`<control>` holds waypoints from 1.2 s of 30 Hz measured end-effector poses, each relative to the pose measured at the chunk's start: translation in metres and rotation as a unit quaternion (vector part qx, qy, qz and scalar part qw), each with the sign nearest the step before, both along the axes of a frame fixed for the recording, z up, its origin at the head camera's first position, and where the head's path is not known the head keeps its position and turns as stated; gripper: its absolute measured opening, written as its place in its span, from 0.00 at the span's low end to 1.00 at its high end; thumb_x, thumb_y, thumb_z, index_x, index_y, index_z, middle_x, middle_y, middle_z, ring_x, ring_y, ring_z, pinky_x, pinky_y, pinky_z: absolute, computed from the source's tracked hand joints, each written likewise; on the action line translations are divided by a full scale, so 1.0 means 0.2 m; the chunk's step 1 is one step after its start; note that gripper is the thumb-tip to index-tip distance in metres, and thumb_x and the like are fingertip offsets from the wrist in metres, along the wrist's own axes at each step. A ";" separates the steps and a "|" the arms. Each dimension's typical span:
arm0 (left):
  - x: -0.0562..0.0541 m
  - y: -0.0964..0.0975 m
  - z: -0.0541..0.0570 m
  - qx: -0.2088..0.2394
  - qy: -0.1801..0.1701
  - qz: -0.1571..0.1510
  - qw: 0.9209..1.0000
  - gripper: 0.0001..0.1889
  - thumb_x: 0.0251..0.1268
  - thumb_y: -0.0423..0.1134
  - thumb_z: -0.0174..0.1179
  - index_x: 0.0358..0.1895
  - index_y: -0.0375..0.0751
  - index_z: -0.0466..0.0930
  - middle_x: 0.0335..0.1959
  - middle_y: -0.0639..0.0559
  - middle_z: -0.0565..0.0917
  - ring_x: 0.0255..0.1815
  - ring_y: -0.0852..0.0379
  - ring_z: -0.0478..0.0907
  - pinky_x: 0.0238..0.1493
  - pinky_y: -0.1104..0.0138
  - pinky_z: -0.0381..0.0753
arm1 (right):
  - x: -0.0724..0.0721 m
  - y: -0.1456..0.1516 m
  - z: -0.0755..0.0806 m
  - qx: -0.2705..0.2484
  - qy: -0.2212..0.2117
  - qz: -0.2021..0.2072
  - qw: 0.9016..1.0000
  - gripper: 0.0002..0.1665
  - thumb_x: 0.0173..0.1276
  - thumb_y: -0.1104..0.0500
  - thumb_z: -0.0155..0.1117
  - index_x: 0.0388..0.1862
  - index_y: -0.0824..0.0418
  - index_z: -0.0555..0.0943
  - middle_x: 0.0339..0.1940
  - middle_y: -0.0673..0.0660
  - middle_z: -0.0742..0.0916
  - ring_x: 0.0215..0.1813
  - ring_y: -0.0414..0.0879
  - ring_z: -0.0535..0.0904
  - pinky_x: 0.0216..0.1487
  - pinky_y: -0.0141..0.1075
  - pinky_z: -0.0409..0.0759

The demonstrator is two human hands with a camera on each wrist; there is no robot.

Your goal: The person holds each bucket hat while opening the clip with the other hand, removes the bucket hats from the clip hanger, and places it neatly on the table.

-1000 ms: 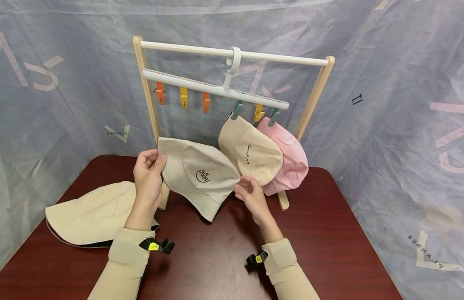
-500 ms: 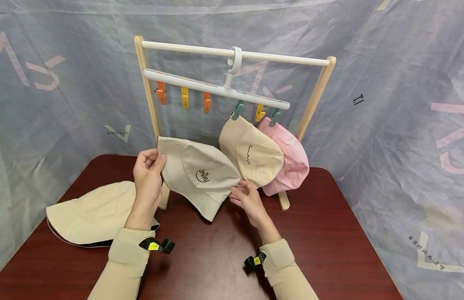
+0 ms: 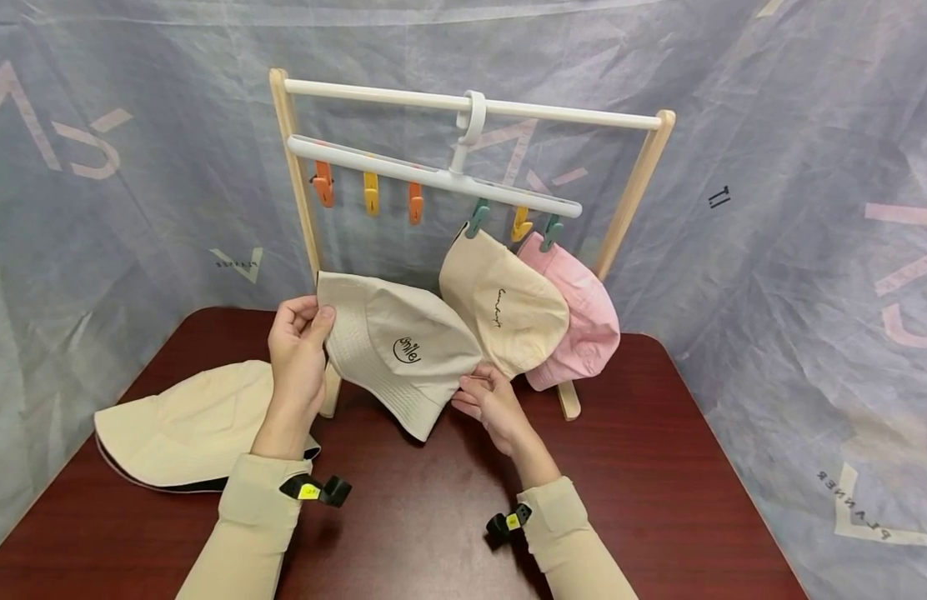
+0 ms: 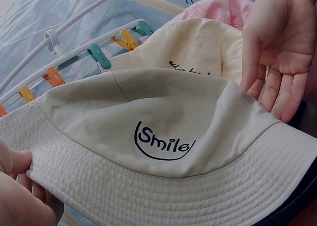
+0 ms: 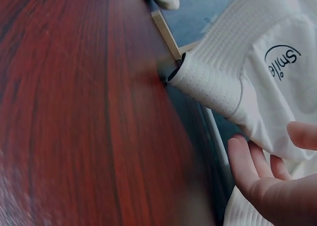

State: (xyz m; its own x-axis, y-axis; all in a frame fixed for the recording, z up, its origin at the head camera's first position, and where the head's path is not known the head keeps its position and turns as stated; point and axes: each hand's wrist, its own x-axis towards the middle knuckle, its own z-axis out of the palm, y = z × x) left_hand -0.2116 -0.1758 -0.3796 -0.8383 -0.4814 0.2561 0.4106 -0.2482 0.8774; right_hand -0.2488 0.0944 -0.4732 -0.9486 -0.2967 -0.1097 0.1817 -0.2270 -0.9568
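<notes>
A light grey bucket hat (image 3: 403,333) with a "Smile" print hangs tilted in the air, crown to the right. My left hand (image 3: 297,350) pinches its brim at the left edge, thumb in front, as the left wrist view also shows. At the crown's lower right is my right hand (image 3: 497,408), its fingers lightly bent along the cloth. In the right wrist view the thumb (image 5: 302,135) stands apart from the fingers (image 5: 242,156). A cream bucket hat (image 3: 501,304) and a pink hat (image 3: 591,325) hang just behind, from green clips.
A white clip hanger (image 3: 433,177) hangs on a wooden rack (image 3: 636,192). Orange clips (image 3: 323,185) and yellow clips (image 3: 370,194) on it hold nothing. Another cream hat (image 3: 186,425) lies at the left of the dark red table (image 3: 658,500).
My right hand has slid slightly down and left along the crown, its fingers loosening. The left hand and the grey hat have hardly moved.
</notes>
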 end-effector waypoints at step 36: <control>0.01 -0.07 0.01 -0.006 -0.016 -0.024 1.000 0.07 0.79 0.28 0.59 0.50 0.42 0.75 0.44 0.51 0.77 0.48 0.57 0.77 0.53 0.75 0.79 | 0.00 -0.01 0.01 0.054 0.037 -0.068 0.996 0.19 0.78 0.68 0.63 0.62 0.70 0.71 0.45 0.59 0.86 0.42 0.45 0.86 0.54 0.46 0.88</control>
State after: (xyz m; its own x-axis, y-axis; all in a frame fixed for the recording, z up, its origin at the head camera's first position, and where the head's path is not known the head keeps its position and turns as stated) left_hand -0.2103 -0.1892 -0.3767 -0.8686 -0.4365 0.2346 0.3699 -0.2561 0.8931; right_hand -0.2490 0.0934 -0.4714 -0.9858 -0.1558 -0.0632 0.0854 -0.1398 -0.9865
